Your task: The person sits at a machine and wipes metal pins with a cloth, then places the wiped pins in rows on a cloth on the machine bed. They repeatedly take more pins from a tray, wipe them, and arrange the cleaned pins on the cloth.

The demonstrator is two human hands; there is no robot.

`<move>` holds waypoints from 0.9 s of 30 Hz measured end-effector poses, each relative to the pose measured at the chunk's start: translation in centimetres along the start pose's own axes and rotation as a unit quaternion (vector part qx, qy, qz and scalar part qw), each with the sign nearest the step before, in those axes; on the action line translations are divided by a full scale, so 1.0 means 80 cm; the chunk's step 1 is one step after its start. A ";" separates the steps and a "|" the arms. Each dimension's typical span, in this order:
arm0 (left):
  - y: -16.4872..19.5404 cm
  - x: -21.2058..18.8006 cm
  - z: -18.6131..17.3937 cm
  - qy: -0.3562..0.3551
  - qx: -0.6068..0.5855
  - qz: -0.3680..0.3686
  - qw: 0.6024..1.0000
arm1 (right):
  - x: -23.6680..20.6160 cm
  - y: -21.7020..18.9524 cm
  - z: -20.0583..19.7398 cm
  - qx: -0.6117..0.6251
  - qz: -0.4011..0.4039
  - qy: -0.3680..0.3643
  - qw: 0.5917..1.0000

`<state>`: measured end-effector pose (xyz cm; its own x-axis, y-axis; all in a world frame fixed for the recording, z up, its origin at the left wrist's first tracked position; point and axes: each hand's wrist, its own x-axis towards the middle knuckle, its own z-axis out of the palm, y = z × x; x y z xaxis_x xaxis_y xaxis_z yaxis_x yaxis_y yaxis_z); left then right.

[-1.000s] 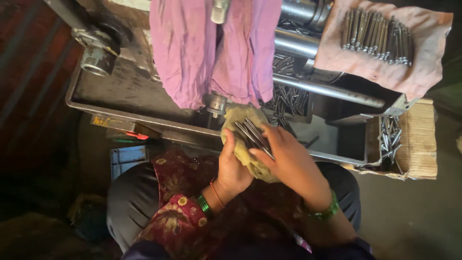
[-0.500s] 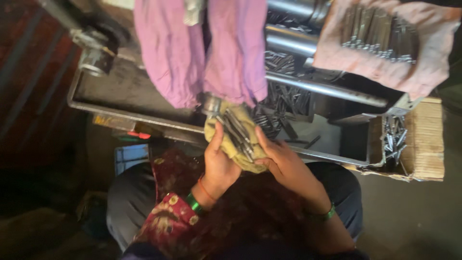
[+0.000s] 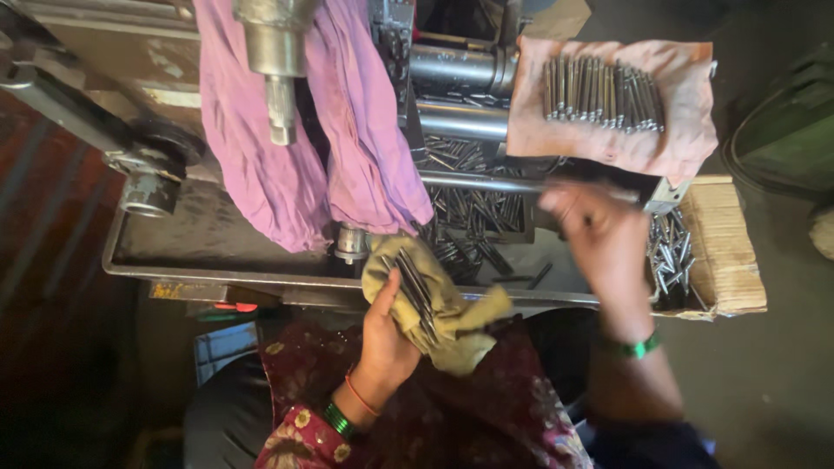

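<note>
My left hand (image 3: 387, 334) grips a yellow-green rag (image 3: 452, 313) with a bundle of thin metal rods (image 3: 415, 291) lying in it, just in front of the machine tray's front edge. My right hand (image 3: 599, 239) is blurred and raised to the right, over the tray, below a pink cloth (image 3: 669, 143). It seems to pinch one thin rod (image 3: 621, 193). On that pink cloth lies a row of several finished metal rods (image 3: 599, 89).
A grey metal tray (image 3: 191, 252) holds many loose dark rods (image 3: 473, 221). A purple cloth (image 3: 347, 148) hangs over the machine spindle (image 3: 276, 61). A cardboard box (image 3: 717, 252) with more rods (image 3: 669, 256) stands at the right. Steel bars (image 3: 456, 117) cross behind.
My right hand has left the rag bundle and swung up and right towards the pink cloth. The left hand still holds the rag with the rods.
</note>
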<state>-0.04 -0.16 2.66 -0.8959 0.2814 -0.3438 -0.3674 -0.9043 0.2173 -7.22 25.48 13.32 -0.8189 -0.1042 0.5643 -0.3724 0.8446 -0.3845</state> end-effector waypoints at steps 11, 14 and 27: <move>-0.009 -0.002 0.002 0.022 0.016 -0.060 0.998 | 0.184 0.080 0.072 -0.328 -0.101 0.060 0.937; -0.007 0.002 0.000 0.026 0.012 -0.047 0.998 | 0.181 0.082 0.076 -0.291 -0.081 0.050 0.952; -0.015 0.014 -0.009 0.058 0.008 -0.059 0.997 | 0.222 -0.050 0.110 0.153 -0.065 0.002 0.986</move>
<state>-0.42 0.97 1.37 -0.8121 0.3448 -0.4709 -0.4722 -0.8623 0.1831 -24.14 15.61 18.44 -0.7544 -0.1990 0.6255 -0.5891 0.6256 -0.5114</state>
